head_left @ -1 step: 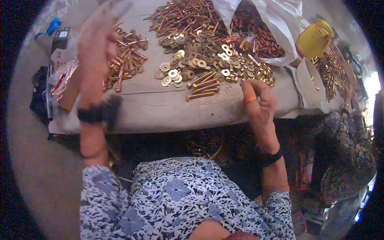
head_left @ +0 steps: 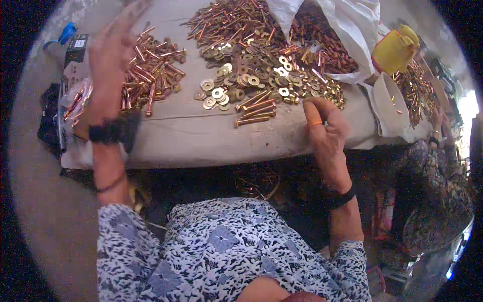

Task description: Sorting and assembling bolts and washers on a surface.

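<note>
While brass-toned bolts and washers crowd a pale counter (head_left: 201, 146), as seen in the head view, a worker's left hand (head_left: 108, 63) hangs, blurred, over the near-left side of a bolt pile (head_left: 158, 75); whether it grips anything cannot be told. The right hand (head_left: 327, 130), fingers curled toward the thumb, rests at the front edge just beside the washers (head_left: 241, 80); whether a piece is pinched there is also unclear. Between the hands, a small cluster of bolts (head_left: 256, 109) lies roughly side by side in front of the washers. A white sack (head_left: 349, 30) and a yellow container (head_left: 396, 50) stand to the right. Stiff and likely light singly, though weighty by the handful, the smooth bolts may roll or slip; mid-shank looks the surest hold, and the flat washers would be best lifted by their rims.
</note>
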The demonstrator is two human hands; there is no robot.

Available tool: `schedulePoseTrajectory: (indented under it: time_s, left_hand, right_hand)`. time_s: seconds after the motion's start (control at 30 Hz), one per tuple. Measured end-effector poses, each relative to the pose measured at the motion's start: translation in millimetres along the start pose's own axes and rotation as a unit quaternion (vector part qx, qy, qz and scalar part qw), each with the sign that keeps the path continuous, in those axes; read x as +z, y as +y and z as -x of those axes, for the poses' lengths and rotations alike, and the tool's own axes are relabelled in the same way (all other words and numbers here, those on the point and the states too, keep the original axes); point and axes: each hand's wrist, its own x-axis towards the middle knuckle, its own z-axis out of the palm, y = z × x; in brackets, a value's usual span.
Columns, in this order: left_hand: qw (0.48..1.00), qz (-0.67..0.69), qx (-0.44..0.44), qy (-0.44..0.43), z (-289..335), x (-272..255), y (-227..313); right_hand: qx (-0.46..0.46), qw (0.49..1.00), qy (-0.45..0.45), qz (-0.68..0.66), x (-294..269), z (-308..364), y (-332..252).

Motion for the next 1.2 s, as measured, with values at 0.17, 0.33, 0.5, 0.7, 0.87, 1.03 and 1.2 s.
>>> schedulePoseTrajectory:
  time_s: [0.17,0.33,0.5,0.7,0.87,1.03,1.2]
  left_hand:
    - [0.986,0.121,-0.114,-0.013,-10,-16,-14]
    - [0.949,0.149,-0.216,-0.175,80,34,-1]
    - [0.877,0.196,-0.316,-0.306,139,70,10]
    - [0.863,0.178,-0.301,-0.366,166,89,5]
    - [0.89,0.143,-0.249,-0.354,178,96,1]
    - [0.912,0.103,-0.207,-0.338,180,100,-6]
    - [0.899,0.111,-0.247,-0.344,180,98,-4]
  right_hand:
    - [-0.122,0.985,0.018,0.118,8,-17,17]
    - [-0.102,0.968,-0.086,0.215,20,-26,10]
    - [-0.106,0.95,-0.096,0.276,21,-27,17]
    - [-0.115,0.979,-0.038,0.165,16,-17,22]
    - [-0.145,0.982,0.009,0.121,14,-10,25]
    - [-0.153,0.987,-0.014,0.034,10,2,11]
    - [-0.034,0.995,-0.041,-0.084,15,17,6]
